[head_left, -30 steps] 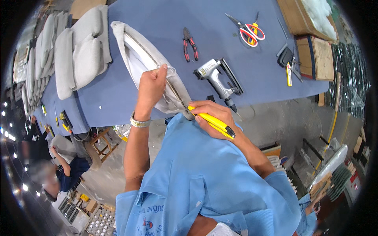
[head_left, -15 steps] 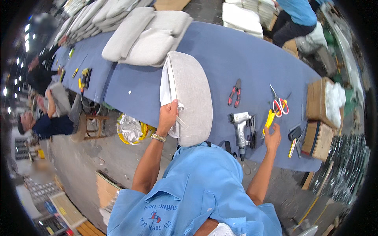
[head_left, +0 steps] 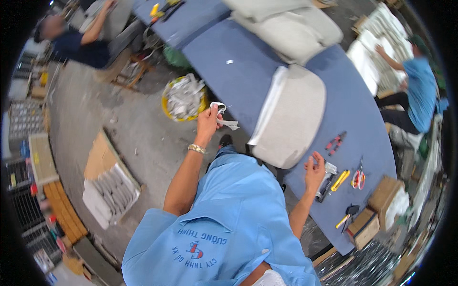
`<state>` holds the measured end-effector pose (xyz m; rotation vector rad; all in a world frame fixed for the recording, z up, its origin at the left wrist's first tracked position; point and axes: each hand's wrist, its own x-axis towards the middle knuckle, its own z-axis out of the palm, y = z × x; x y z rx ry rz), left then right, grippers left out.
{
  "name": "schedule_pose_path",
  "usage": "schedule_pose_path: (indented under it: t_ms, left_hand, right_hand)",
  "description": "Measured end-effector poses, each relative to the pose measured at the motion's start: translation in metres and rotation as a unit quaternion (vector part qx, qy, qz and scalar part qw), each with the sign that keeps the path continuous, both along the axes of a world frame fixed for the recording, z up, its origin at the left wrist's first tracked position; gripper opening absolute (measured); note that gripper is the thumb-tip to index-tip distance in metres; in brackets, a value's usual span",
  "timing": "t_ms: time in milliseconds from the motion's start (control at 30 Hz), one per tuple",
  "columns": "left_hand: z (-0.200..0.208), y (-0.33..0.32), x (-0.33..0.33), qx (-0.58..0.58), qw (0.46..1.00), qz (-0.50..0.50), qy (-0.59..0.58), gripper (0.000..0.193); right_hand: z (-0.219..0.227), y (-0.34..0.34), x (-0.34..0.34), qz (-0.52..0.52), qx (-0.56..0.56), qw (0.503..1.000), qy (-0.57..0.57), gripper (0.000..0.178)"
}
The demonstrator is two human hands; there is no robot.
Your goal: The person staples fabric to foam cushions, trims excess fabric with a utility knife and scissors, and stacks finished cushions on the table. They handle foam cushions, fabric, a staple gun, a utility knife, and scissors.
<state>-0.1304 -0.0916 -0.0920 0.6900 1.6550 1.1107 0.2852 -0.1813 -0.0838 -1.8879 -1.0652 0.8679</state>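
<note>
Scrap of white fabric (head_left: pixel 224 117) sits pinched in the left hand (head_left: pixel 208 121), fingers closed together on it, raised over the concrete floor (head_left: pixel 124 128) at about ten o'clock from the middle of the view, just off the near edge of the blue worktable (head_left: pixel 362 119). Right hand (head_left: pixel 314 168) hangs at four o'clock with its fingers spread apart and nothing in it, just above the grey staple gun (head_left: pixel 327 177) lying on the table.

Packages: two brown cardboard boxes (head_left: pixel 381 202) stand at the table's end near four o'clock, one with white material showing in its top. Flat sheets of brown cardboard (head_left: pixel 99 155) lie on the floor at eight o'clock, beside a stack of grey padded pieces (head_left: pixel 110 188).

Against half a second ago, the left hand has let go of the grey cushion (head_left: pixel 292 117) and swung out over the floor with the scrap, and the right hand has come away from the yellow utility knife (head_left: pixel 340 180), which now lies on the table just beside the staple gun. The cushion stays on the table, white lining along its left edge.

Containers: a round yellow bin (head_left: pixel 183 97) on the floor at eleven o'clock is full of white and grey offcuts, close below the raised left hand.

Red-handled pliers (head_left: pixel 335 141) lie at three o'clock, scissors (head_left: pixel 358 178) with red and yellow handles just beyond the knife. More grey cushions (head_left: pixel 291 26) are piled at one o'clock
</note>
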Motion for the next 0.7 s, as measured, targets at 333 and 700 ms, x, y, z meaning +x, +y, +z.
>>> schedule_pose_path:
  t_ms: [333, 700]
  left_hand:
    - [-0.062, -0.036, -0.259, -0.139, 0.983, 0.095, 0.079, 0.031]
    - [-0.173, 0.058, -0.309, -0.199, 0.976, 0.082, 0.006, 0.067]
  right_hand:
    - [0.011, 0.006, -0.078, -0.004, -0.073, 0.997, -0.025, 0.04]
    - [0.044, -0.027, -0.094, -0.055, -0.074, 0.992, -0.087, 0.039]
